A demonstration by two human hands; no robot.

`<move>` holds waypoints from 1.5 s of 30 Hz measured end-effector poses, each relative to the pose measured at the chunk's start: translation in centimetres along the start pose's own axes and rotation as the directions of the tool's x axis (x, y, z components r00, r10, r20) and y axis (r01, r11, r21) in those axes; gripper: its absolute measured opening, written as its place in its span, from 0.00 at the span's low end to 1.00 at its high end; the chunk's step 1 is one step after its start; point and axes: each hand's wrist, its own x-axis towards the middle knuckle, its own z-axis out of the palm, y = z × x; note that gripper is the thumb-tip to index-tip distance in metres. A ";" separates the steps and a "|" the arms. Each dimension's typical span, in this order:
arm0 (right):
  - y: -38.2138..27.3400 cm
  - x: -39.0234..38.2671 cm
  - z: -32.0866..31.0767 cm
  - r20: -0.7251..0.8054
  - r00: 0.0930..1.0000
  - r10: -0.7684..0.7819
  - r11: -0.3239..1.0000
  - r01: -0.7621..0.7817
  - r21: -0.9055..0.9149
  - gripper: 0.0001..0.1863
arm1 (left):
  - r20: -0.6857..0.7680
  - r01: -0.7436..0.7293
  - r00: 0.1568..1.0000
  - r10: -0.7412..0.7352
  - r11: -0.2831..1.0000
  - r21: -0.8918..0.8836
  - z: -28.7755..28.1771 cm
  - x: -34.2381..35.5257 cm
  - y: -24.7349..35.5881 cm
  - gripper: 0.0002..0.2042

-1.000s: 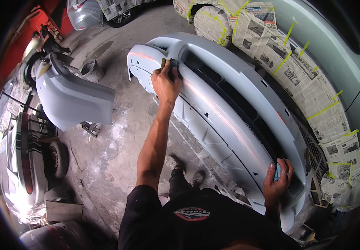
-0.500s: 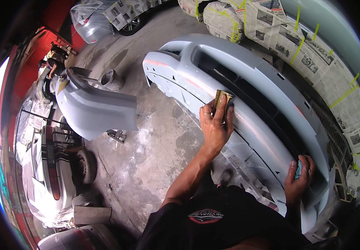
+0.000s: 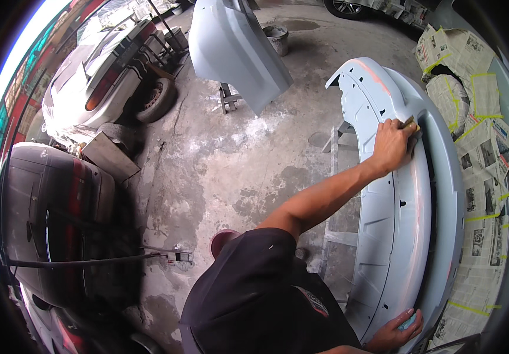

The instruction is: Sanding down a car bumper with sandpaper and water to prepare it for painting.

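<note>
A long pale blue-grey car bumper [image 3: 378,236], with pinkish worn streaks along its raised edge, lies on a stand to my right. Toward its far end, my left hand [image 3: 393,144] is closed around a yellowish sanding block [image 3: 409,124] held against the raised edge; the fingers hide most of the block. At the near end, my right hand [image 3: 395,333] rests by the bumper, its fingers curled on a light blue sponge or cloth [image 3: 408,322], only partly visible.
Another grey bumper [image 3: 234,50] sits on a stand ahead, beside a bucket [image 3: 277,40]. Cars [image 3: 98,88] line the left, one dark [image 3: 36,218]. A red round container [image 3: 222,241] stands near my left side. Newspaper masking [image 3: 481,194] covers a car at right.
My view has swung left, so the bumper now sits farther right. My left hand has slid the sanding block a little toward the bumper's far end. My right hand still holds the blue piece.
</note>
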 end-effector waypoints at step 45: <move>4.3 -1.0 1.1 0.099 0.993 0.069 0.996 -0.074 0.043 0.12 | 0.052 -0.224 0.970 0.237 0.958 -0.178 0.0 -11.9 6.5 0.24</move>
